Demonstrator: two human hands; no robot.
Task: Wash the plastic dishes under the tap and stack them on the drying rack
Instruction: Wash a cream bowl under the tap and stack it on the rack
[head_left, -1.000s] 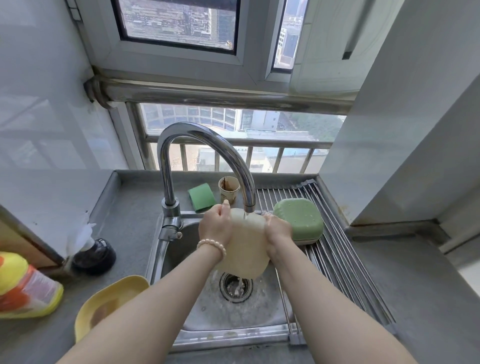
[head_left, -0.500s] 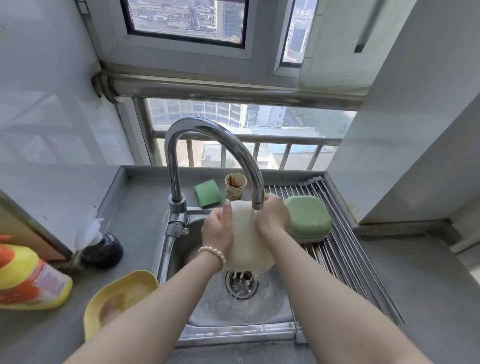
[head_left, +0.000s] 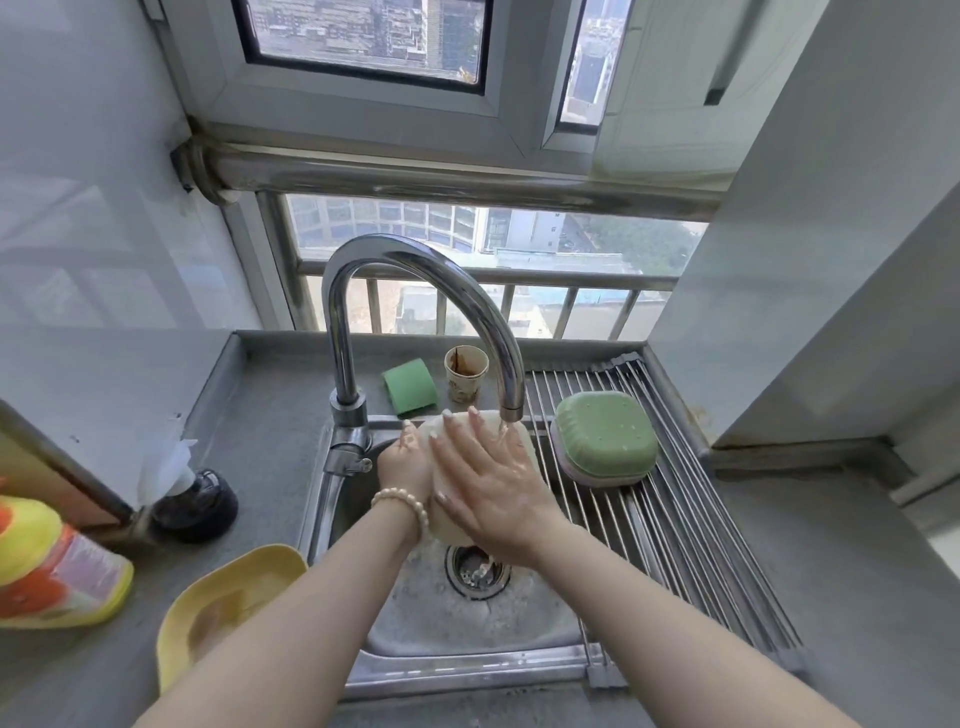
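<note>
From the head view, a pale cream plastic dish (head_left: 524, 441) is held tilted on edge over the stainless steel sink (head_left: 467, 670), just below the spout of the curved chrome tap (head_left: 431, 270), whose water runs onto it. The left hand (head_left: 402, 467) grips the dish's left edge with curled fingers. The right hand (head_left: 488, 483) lies flat on the dish's face, fingers spread and straight. To the right of the tap, a green rounded-square plastic dish (head_left: 605, 436) sits upside down on the metal roll-up drying rack (head_left: 691, 545). Left of the sink, a yellow plastic dish (head_left: 218, 597) rests on the grey counter (head_left: 260, 415).
</note>
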